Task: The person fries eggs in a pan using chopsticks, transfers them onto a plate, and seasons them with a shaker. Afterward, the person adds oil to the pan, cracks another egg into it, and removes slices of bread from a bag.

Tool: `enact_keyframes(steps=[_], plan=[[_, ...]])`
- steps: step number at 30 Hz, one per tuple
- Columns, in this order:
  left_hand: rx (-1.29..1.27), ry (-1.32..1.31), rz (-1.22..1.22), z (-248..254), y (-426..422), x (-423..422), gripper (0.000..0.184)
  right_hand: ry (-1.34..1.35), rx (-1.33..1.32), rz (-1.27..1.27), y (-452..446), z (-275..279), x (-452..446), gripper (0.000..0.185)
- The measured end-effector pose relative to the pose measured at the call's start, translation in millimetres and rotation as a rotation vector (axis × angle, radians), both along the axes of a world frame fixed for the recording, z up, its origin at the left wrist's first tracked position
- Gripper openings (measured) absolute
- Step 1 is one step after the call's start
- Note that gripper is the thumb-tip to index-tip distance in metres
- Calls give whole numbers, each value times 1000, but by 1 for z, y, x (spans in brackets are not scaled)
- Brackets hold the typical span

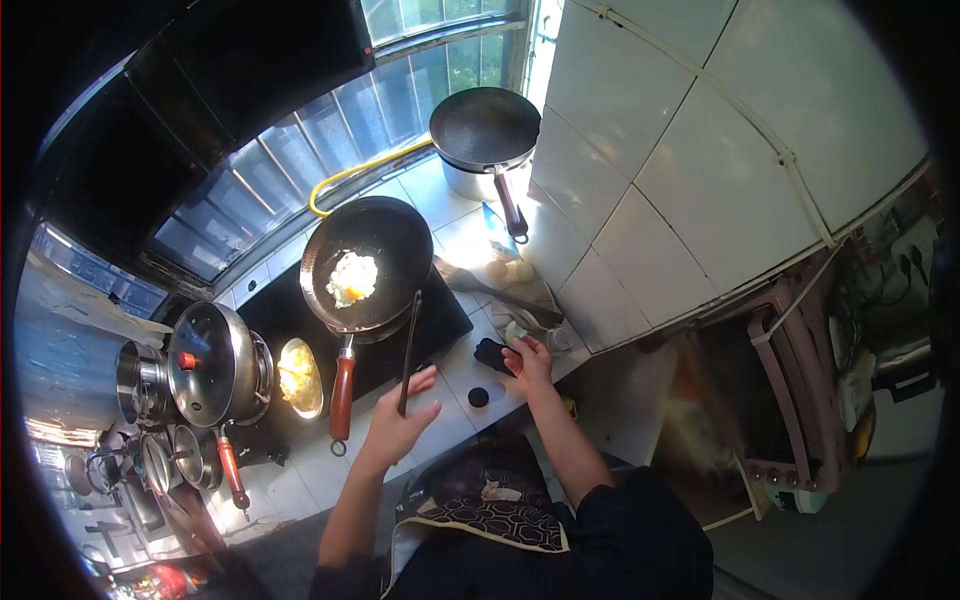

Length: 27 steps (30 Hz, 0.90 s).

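Observation:
A frying pan [403, 235] with a brown handle sits on the black cooktop, and a fried egg [352, 279] with an orange yolk lies in it. My left hand [392, 428] holds a pair of dark chopsticks [411, 350] between thumb and fingers, their tips pointing up beside the pan's rim. To the right, my right hand [530, 362] has its fingers bent around the end of a small black container [490, 354], whose exact kind does not show. A round black cap [478, 397] rests on the white counter below it.
An oval dish [300, 378] of cooked egg stands left of the pan. Beyond it is a glass-lidded pot [208, 365]. A second pan [485, 128] covers a pot by the window. Eggs [520, 271] and a wooden spatula [500, 296] lie near the tiled wall.

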State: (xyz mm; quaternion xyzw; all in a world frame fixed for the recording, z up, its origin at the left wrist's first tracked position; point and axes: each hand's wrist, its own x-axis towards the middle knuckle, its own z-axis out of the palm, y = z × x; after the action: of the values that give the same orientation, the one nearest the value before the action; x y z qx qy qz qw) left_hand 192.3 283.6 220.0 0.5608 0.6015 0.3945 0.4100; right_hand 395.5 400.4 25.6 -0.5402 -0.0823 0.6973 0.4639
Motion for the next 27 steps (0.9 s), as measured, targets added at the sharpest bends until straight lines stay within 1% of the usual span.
enact_keyframes(steps=[2,4,6,7,9,11,12,13,14,15,16,18,19,20,21,22,24,25,26,27], plan=[[-281,-161,21,7,-23,-1,47,-50,-46,5,8,-2,-4,36],[-340,-213,44,3,-46,-5,44,-103,-97,17,7,5,-9,37],[-456,-189,25,-9,-74,-13,42,-230,-86,-35,2,19,-15,34],[-460,-191,36,-15,-89,-17,42,-274,-20,-24,-7,22,-17,32],[-538,-187,-76,-28,-118,-24,41,-328,87,228,-37,12,-11,32],[-566,-168,-84,-43,-145,-27,42,-314,178,899,-78,5,4,30],[-597,-147,-105,-53,-161,-27,42,-266,415,1079,-111,-19,11,28],[-591,-152,-81,-76,-183,-27,42,-303,423,1431,-129,11,17,39],[-651,-112,-68,-106,-207,-29,44,-358,579,1724,-142,40,24,53],[-711,-71,-56,-121,-220,-30,45,-343,503,1789,-148,41,33,56],[-706,-74,-38,-117,-224,-31,45,-328,425,1849,-152,41,42,58],[-479,-3,-88,-99,-229,-32,46,-279,471,1849,-151,36,58,58],[-474,1,-78,-86,-228,-31,46,-229,505,1830,-151,33,64,59],[-567,-82,-25,-67,-219,-28,43,-233,517,1835,-151,27,68,59],[-659,-167,25,-55,-212,-27,41,-238,509,1816,-150,22,72,54],[-655,-167,23,-51,-212,-29,41,-243,494,1791,-151,17,77,50],[-650,-260,50,-48,-212,-32,42,-204,474,1753,-143,36,81,48],[-649,-262,42,-45,-213,-33,42,-159,457,1717,-138,44,84,46],[-652,-241,57,-42,-214,-35,40,-164,453,1710,-131,37,93,46],[-655,-220,71,-41,-215,-39,38,-312,511,1708,-120,22,105,44]])
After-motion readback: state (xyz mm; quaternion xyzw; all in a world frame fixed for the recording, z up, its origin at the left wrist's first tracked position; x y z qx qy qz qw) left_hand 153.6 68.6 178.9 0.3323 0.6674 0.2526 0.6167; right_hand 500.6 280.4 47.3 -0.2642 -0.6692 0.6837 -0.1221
